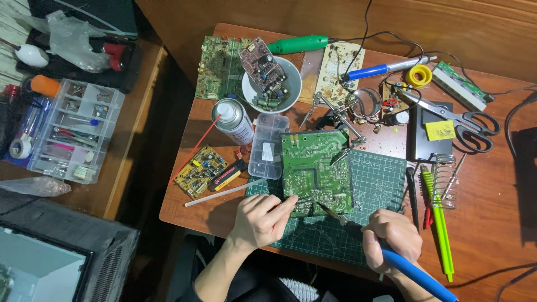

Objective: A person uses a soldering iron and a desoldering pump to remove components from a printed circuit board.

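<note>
A cluttered wooden table (492, 184) carries a green cutting mat (375, 184) with a green circuit board (316, 168) lying on it, one edge clipped in a helping-hand stand (341, 120). The person's left hand (260, 219) rests at the board's near edge, fingers curled together, forefinger touching the board. The right hand (393, 235) has its grip clamped on a blue-handled soldering iron (386, 251), tip touching the board. A white bowl (272, 85), spray can (233, 120) and scissors (456, 120) lie nearby.
</note>
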